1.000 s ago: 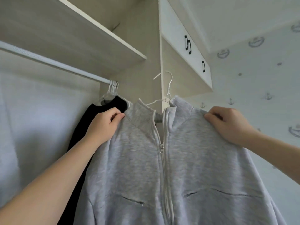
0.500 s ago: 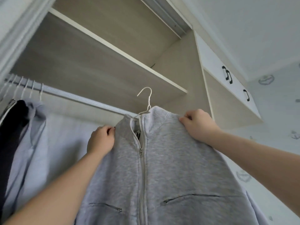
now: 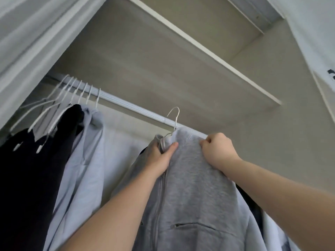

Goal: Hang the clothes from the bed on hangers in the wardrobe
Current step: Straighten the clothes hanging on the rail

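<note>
Grey jacket [image 3: 195,187] held up just under the rail [image 3: 130,105], hem cut off by the lower edge. Gripped at the collar by the left hand [image 3: 161,156], thumb across the front, fingers hidden behind the cloth. Pinched at the shoulder by the right hand [image 3: 217,151], curled tight into the fabric. Hanger [image 3: 175,118] mostly buried inside, only its white hook showing against the rail; over it or merely in front, hard to tell. Further left along the rail, pale blue garment [image 3: 81,160], black garment [image 3: 27,178], empty white hangers [image 3: 54,105]. Above the rail, shelf [image 3: 199,51].
</note>
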